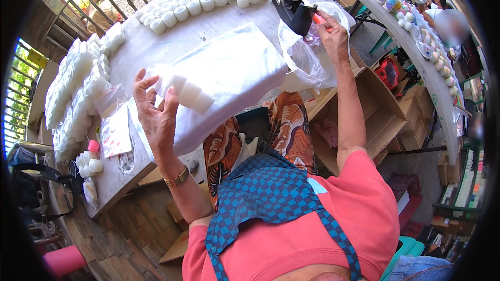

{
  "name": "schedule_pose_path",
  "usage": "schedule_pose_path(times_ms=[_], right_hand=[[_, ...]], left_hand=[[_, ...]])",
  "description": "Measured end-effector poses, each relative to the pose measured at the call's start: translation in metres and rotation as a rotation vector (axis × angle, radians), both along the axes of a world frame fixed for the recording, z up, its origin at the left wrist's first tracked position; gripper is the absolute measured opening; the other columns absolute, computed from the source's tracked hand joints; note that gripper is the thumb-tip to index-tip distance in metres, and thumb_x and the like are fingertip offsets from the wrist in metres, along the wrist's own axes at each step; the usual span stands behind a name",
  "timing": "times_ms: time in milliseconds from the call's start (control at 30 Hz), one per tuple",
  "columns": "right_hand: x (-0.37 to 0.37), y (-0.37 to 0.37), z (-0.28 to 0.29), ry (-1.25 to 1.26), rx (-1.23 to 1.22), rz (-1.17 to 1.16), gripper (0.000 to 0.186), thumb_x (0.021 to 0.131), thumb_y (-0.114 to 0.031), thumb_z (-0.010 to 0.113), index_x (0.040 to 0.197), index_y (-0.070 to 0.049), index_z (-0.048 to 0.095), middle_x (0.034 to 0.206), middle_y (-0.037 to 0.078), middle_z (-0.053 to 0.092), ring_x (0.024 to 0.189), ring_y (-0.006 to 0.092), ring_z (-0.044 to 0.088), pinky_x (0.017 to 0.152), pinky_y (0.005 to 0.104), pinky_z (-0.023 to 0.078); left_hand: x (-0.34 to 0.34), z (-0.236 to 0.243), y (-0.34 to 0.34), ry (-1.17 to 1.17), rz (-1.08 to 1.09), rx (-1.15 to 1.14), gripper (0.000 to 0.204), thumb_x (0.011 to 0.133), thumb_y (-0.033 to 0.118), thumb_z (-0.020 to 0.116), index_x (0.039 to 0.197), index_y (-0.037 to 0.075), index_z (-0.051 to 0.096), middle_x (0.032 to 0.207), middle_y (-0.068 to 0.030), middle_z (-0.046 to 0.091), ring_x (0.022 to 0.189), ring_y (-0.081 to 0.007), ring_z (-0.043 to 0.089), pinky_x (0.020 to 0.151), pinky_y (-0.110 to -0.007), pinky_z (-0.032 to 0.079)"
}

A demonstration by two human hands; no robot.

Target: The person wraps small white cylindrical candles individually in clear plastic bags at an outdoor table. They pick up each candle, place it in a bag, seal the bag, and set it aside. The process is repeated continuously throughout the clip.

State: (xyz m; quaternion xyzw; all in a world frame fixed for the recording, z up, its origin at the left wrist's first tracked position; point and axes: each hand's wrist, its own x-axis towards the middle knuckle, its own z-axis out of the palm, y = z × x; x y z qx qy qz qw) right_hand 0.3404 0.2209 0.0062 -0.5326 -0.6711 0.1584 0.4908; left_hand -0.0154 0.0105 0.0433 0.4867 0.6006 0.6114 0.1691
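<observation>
In the head view, the left hand (161, 109) has its thumb and forefinger bent around the left end of a pack (188, 93) of white cups, with a gap showing between their tips; exactly how firmly they grip, I cannot tell. The pack slants toward the near right, over the left part of a white cloth (232, 54) on the table (138, 47); whether it touches the cloth is unclear. At the far right, the right hand (336, 37) has thumb and fingers closed on an orange piece (318, 18), right beside a black dispenser (298, 20). A white bag (298, 57) hangs just near of the dispenser. Loose cups (207, 3) stand in rows along the far side, and more packs (78, 86) are piled at left.
</observation>
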Motion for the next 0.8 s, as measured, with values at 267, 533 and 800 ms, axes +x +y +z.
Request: schedule_pose_path(times_ms=[267,533,800], right_hand=[[0.021,0.011,-0.004,-0.357,0.052,0.006,0.048,0.085,-0.003,0.054,0.129,-0.016,0.065,0.087,0.015,0.066,0.073,0.0225,0.062,0.076,0.0366,0.051],[-0.042,-0.055,0.048,-0.333,-0.043,0.252,0.043,0.086,-0.005,0.059,0.13,-0.008,0.058,0.09,0.009,0.066,0.092,0.0235,0.063,0.092,0.0394,0.047],[-0.176,-0.122,0.106,-0.023,0.07,0.948,0.053,0.089,-0.01,0.069,0.139,-0.006,0.053,0.088,0.001,0.064,0.111,0.0178,0.057,0.109,0.0407,0.038]], left_hand=[[0.001,-0.002,0.003,-0.095,-0.085,0.081,0.035,0.08,0.009,0.069,0.11,0.007,0.052,0.142,-0.0151,0.045,0.131,-0.0311,0.046,0.109,-0.056,0.041],[0.011,0.0,-0.002,-0.083,-0.04,0.077,0.048,0.078,0.014,0.069,0.122,0.005,0.052,0.123,-0.0155,0.051,0.12,-0.0311,0.053,0.1,-0.05,0.049],[0.016,-0.022,0.006,0.084,0.017,0.224,0.062,0.083,0.006,0.068,0.137,0.013,0.038,0.142,-0.0134,0.038,0.132,-0.0356,0.042,0.104,-0.05,0.048]])
